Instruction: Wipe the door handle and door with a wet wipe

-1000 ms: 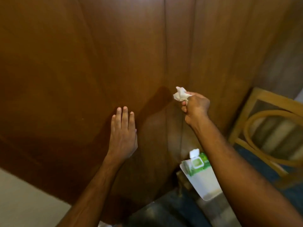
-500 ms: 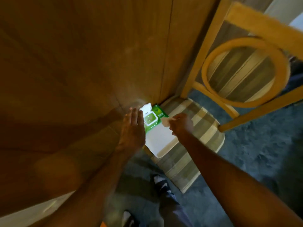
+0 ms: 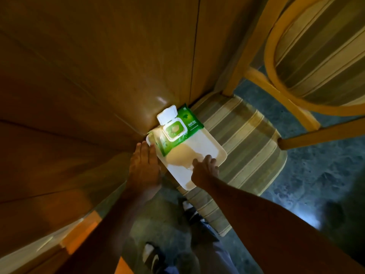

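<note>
The brown wooden door (image 3: 98, 76) fills the left and top of the view; its handle is out of sight. A green wet-wipe pack (image 3: 186, 123) with its white lid flipped up lies on a white tray (image 3: 209, 143). My left hand (image 3: 144, 167) is flat and empty, fingers straight, against the door's lower part beside the tray's left corner. My right hand (image 3: 205, 169) rests on the tray's near part with fingers curled down. The wipe it carried is hidden under them.
The tray sits on the striped cushion of a wooden chair (image 3: 246, 145), pushed close to the door. The chair's round-framed back (image 3: 296, 56) rises at the upper right. Dark carpet (image 3: 316, 184) lies to the right. My shoes (image 3: 152, 256) show below.
My view swung down from the door panel to the chair. My right hand came off the door with the crumpled wipe and dropped onto the tray. My left hand slid down the door.
</note>
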Available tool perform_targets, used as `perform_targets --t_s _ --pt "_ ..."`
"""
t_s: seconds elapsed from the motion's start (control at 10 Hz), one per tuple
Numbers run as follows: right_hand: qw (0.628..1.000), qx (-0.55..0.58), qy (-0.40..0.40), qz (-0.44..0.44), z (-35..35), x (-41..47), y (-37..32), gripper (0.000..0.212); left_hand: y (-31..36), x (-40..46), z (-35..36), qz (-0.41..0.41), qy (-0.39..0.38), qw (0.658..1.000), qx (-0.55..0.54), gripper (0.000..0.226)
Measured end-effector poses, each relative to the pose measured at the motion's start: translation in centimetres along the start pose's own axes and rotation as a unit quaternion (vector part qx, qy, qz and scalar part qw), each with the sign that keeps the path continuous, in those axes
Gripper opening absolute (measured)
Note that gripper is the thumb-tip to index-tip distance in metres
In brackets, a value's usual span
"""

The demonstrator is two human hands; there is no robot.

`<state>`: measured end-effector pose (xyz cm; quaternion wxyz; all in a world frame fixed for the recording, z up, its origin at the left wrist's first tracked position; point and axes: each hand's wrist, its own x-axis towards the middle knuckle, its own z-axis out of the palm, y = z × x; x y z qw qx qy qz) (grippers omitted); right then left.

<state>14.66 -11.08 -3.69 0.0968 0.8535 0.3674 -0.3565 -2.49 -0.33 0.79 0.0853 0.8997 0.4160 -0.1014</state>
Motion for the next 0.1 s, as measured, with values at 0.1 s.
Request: perform_targets --t_s 0.1 --pt "0.999 0.046 0.002 0.027 -2.02 -0.98 -0.06 0.039 -0.08 -1.09 -1.55 -0.008 0.013 1.0 -0.012 0.083"
